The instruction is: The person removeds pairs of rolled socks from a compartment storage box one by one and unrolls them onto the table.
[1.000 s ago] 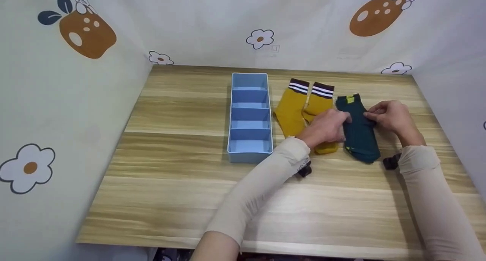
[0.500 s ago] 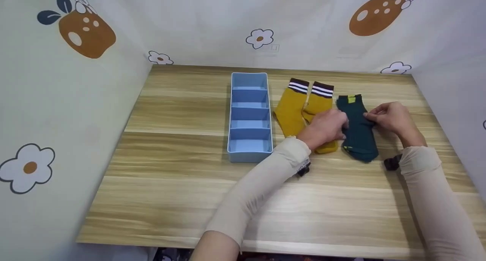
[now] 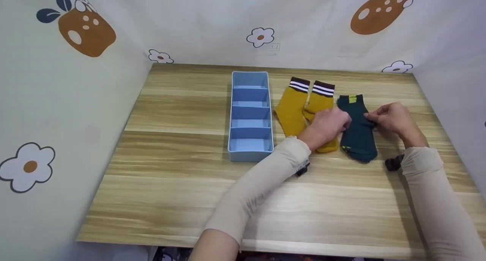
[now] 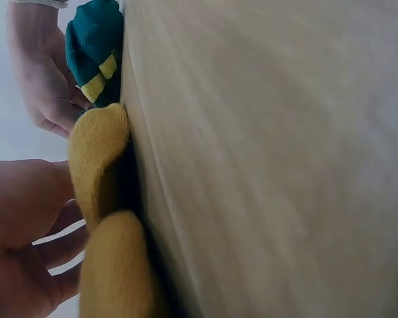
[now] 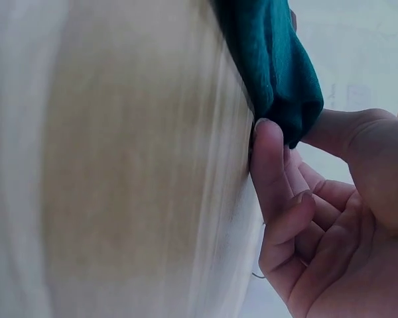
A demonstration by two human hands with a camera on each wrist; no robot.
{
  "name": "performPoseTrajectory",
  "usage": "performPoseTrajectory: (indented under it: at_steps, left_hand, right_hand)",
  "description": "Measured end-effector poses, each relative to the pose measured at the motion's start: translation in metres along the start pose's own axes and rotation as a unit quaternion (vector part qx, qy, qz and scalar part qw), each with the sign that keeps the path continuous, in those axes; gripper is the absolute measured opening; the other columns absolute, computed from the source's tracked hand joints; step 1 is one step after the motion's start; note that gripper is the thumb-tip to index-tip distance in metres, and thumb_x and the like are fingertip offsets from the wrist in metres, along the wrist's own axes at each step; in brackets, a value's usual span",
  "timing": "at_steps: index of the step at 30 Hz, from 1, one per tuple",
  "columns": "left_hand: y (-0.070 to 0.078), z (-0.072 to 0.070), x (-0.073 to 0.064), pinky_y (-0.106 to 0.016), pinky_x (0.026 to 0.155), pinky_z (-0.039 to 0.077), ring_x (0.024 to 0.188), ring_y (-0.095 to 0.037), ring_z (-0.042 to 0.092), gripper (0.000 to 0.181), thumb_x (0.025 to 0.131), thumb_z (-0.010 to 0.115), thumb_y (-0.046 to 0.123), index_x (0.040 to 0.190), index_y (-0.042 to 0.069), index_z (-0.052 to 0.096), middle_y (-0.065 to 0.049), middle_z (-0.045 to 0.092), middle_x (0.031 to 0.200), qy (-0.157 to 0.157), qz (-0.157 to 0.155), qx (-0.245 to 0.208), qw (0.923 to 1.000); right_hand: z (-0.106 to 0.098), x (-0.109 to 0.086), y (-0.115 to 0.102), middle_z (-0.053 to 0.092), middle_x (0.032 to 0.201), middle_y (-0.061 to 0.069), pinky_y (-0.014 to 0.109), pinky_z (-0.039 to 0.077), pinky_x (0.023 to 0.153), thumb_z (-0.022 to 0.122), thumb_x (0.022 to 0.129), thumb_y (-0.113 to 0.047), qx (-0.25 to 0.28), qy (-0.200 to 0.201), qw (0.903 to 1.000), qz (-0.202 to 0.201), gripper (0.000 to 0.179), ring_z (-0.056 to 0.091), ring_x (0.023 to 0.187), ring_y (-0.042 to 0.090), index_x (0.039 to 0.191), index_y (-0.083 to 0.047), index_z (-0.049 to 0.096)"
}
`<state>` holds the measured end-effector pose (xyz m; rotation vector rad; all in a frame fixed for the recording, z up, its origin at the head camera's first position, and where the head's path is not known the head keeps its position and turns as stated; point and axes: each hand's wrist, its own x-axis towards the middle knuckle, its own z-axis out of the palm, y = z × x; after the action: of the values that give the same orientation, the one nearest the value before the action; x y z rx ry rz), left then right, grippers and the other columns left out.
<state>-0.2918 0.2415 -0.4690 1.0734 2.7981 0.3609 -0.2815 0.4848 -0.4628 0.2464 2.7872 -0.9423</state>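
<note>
A pair of dark green socks (image 3: 357, 132), one stacked on the other, lies on the table with a yellow tab at the cuff. My right hand (image 3: 395, 120) pinches their right edge between thumb and fingers; the right wrist view shows the fingertips under the green fabric (image 5: 278, 73). Reaching over the yellow socks (image 3: 292, 109), my left hand (image 3: 326, 126) has its curled fingers at the green socks' left edge. Its fingertips are partly hidden. Yellow toes (image 4: 116, 271) block part of the left hand (image 4: 20, 225) in the left wrist view.
A blue organizer box (image 3: 250, 156) with several compartments in a row stands left of the yellow socks. The wooden table (image 3: 171, 177) meets patterned walls at the back and sides. Its front edge runs beneath the forearms.
The green socks' toe end has shifted slightly left and their cuff slightly right, so they lie straighter. The two cuffs now line up more closely. Both hands have barely moved.
</note>
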Motion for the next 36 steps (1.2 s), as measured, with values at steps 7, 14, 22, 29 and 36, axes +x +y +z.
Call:
performPoseTrajectory:
  at_steps: [7,14,22,29,36]
  left_hand:
    - [0.001,0.001,0.000,-0.025,0.083,0.055,0.102,-0.008,0.062,0.015,0.113,0.060,0.029,0.114,0.029,0.075,0.010,0.069,0.114,0.000,0.002,0.018,0.9998]
    - [-0.004,0.003,-0.002,-0.023,0.084,0.054,0.104,-0.010,0.062,0.014,0.115,0.054,0.031,0.122,0.030,0.066,0.006,0.066,0.112,0.022,0.010,-0.031,0.9992]
    - [-0.009,0.003,-0.004,-0.018,0.085,0.053,0.097,-0.006,0.064,0.010,0.112,0.060,0.031,0.118,0.026,0.066,0.009,0.071,0.109,0.050,0.015,-0.124,0.9909]
    - [-0.010,0.001,-0.005,-0.013,0.096,0.053,0.111,0.001,0.067,0.026,0.104,0.071,0.011,0.121,0.026,0.058,0.014,0.074,0.120,0.039,0.005,-0.240,0.9699]
    - [-0.012,0.005,-0.006,-0.013,0.095,0.052,0.107,-0.003,0.066,0.031,0.101,0.078,0.020,0.122,0.023,0.055,0.008,0.072,0.123,0.021,0.017,-0.238,0.9708]
  right_hand:
    - [-0.001,-0.001,0.000,0.074,0.074,-0.008,0.024,0.050,0.060,0.073,0.104,-0.041,0.012,-0.013,0.9998,0.005,0.053,0.069,0.065,0.008,0.117,0.010,0.073]
    - [-0.001,-0.004,-0.001,0.072,0.074,-0.007,0.024,0.053,0.058,0.069,0.106,-0.040,0.010,-0.012,0.9999,0.005,0.052,0.069,0.064,0.008,0.116,0.011,0.068]
    - [-0.001,-0.006,-0.001,0.072,0.078,-0.005,0.025,0.054,0.058,0.067,0.107,-0.041,0.013,-0.016,0.9998,0.003,0.053,0.069,0.064,0.009,0.120,0.010,0.063]
    - [-0.001,-0.003,0.001,0.072,0.076,-0.007,0.024,0.053,0.057,0.069,0.106,-0.040,0.017,-0.017,0.9997,-0.003,0.052,0.069,0.063,0.007,0.120,0.009,0.064]
    - [0.000,-0.003,0.002,0.074,0.078,-0.007,0.024,0.053,0.057,0.070,0.106,-0.041,0.013,-0.016,0.9998,-0.009,0.053,0.068,0.063,0.007,0.121,0.010,0.065]
